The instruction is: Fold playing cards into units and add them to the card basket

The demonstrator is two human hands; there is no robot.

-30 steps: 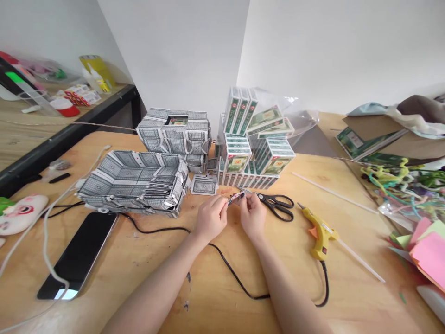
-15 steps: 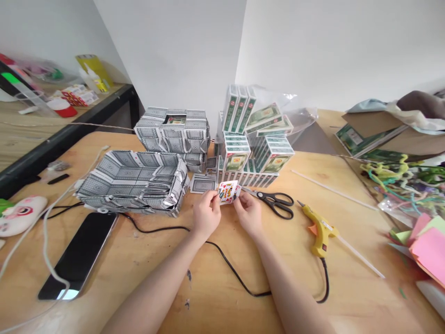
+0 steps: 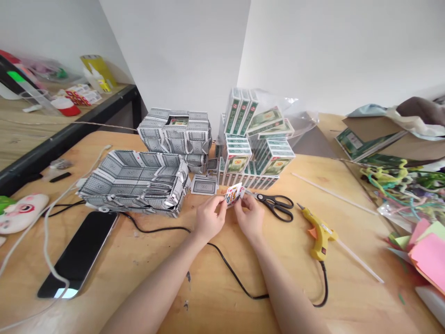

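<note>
Pinched in my left hand is a playing card, a king in the earlier frame, now tilted edgewise. My right hand is closed on a second card just beside it, its face largely hidden by my fingers. Beyond my hands lie loose playing cards, backs up. Left of them stands an open tray built of folded grey-backed cards, with card pieces inside. Behind it sits a boxy structure of the same cards. Black-handled scissors rest right of my right hand.
Boxed card decks are stacked at the back. A yellow glue gun lies at right, its black cord crossing the table. On the left are a phone and white cables. Sticky notes and pipe cleaners pile up at far right.
The card in my left hand has turned, so its face shows more narrowly. Both hands shifted slightly right in view; the left wrist rotated inward toward the right hand.
</note>
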